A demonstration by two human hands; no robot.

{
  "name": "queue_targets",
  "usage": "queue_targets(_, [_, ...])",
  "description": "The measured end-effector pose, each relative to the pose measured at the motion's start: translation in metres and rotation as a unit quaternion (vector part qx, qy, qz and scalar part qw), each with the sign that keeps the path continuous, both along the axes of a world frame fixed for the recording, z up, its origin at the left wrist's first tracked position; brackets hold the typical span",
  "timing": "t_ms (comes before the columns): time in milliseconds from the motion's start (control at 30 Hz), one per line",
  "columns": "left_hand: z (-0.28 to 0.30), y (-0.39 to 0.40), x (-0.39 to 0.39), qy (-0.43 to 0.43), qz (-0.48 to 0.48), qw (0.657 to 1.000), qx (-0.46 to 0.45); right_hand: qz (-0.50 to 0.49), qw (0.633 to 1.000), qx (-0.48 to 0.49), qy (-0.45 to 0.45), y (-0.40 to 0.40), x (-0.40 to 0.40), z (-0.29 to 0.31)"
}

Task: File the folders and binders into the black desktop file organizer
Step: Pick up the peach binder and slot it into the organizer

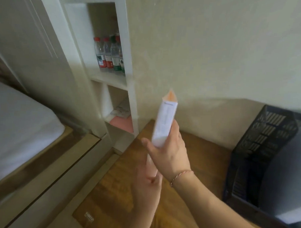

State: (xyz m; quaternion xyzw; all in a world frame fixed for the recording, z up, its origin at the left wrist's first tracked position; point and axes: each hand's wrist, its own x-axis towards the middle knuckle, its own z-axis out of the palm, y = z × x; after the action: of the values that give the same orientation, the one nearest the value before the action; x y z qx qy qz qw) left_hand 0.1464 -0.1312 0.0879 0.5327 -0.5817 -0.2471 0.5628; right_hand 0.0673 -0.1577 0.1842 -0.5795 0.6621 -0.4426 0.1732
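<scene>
My right hand (pixel 169 148), with a thin bracelet at the wrist, is shut on a white folder (pixel 165 121) seen edge-on and held upright above the wooden desk (pixel 203 149). An orange tip shows at the folder's top. Just below it, my left hand (pixel 149 183) is raised and blurred; I cannot tell whether it touches the folder's lower end. The black mesh file organizer (pixel 264 143) stands at the desk's right side, apart from both hands. A dark grey flat thing (pixel 287 169) fills its near side.
A white shelf unit (pixel 130 96) stands left of the desk against the wall, with several water bottles (pixel 109 54) and a pink sheet (pixel 123 124) on a lower shelf. A bed with a white sheet (pixel 18 126) lies at the left.
</scene>
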Motion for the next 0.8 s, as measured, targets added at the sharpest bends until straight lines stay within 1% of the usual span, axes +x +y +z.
queue_targets(67, [-0.001,-0.003,-0.005,-0.021,-0.007,1.000,0.008,-0.015,0.998,-0.010,-0.064,0.002,-0.005,-0.001])
queue_targets(100, [-0.003,-0.002,-0.008,-0.027,-0.023,0.999,0.010,-0.018,0.997,-0.012,-0.080,0.003,-0.009,-0.002])
queue_targets(200, [-0.015,0.006,-0.014,-0.039,-0.118,0.992,-0.012,-0.043,0.993,-0.013,-0.106,0.012,-0.035,-0.008])
queue_targets(233, [-0.021,0.010,-0.018,-0.014,-0.137,0.990,0.009,-0.049,0.992,-0.013,-0.113,0.017,-0.045,-0.009])
queue_targets(267, [-0.027,0.011,-0.023,0.034,-0.141,0.987,0.061,-0.057,0.991,-0.015,-0.119,0.025,-0.056,-0.009])
queue_targets(300, [-0.032,0.010,-0.032,0.076,-0.136,0.979,0.127,-0.067,0.991,-0.022,-0.115,0.033,-0.067,-0.010])
queue_targets(333, [-0.033,0.006,-0.043,0.099,-0.134,0.964,0.207,-0.079,0.991,-0.029,-0.105,0.044,-0.077,-0.008])
queue_targets(367, [-0.034,0.000,-0.055,0.121,-0.141,0.940,0.288,-0.090,0.991,-0.038,-0.092,0.056,-0.087,-0.007])
queue_targets(400, [-0.035,-0.006,-0.067,0.159,-0.155,0.905,0.364,-0.101,0.990,-0.043,-0.085,0.069,-0.095,-0.006])
queue_targets(433, [-0.034,-0.012,-0.079,0.205,-0.172,0.863,0.429,-0.113,0.989,-0.055,-0.081,0.082,-0.104,-0.006])
queue_targets(467, [-0.030,-0.014,-0.092,0.254,-0.194,0.814,0.486,-0.129,0.986,-0.066,-0.080,0.097,-0.112,-0.006])
queue_targets(500, [-0.025,-0.012,-0.105,0.286,-0.226,0.773,0.519,-0.150,0.982,-0.075,-0.081,0.110,-0.119,-0.005])
queue_targets(533, [-0.018,-0.008,-0.119,0.309,-0.258,0.747,0.530,-0.172,0.978,-0.086,-0.079,0.123,-0.127,-0.004])
queue_targets(567, [-0.009,-0.001,-0.135,0.313,-0.279,0.741,0.524,-0.197,0.972,-0.104,-0.075,0.134,-0.135,-0.004])
queue_targets(600, [-0.003,0.007,-0.151,0.307,-0.296,0.749,0.507,-0.220,0.964,-0.129,-0.073,0.144,-0.142,-0.004])
queue_targets(667, [0.008,0.021,-0.185,0.272,-0.322,0.788,0.450,-0.251,0.951,-0.167,-0.063,0.162,-0.156,0.001])
queue_targets(700, [0.015,0.029,-0.201,0.236,-0.334,0.807,0.426,-0.275,0.943,-0.181,-0.054,0.171,-0.164,0.002])
queue_targets(767, [0.018,0.046,-0.226,0.172,-0.369,0.820,0.404,-0.302,0.927,-0.221,-0.030,0.188,-0.179,0.006])
queue_targets(800, [0.011,0.053,-0.237,0.140,-0.372,0.828,0.396,-0.301,0.922,-0.244,0.004,0.194,-0.187,0.007])
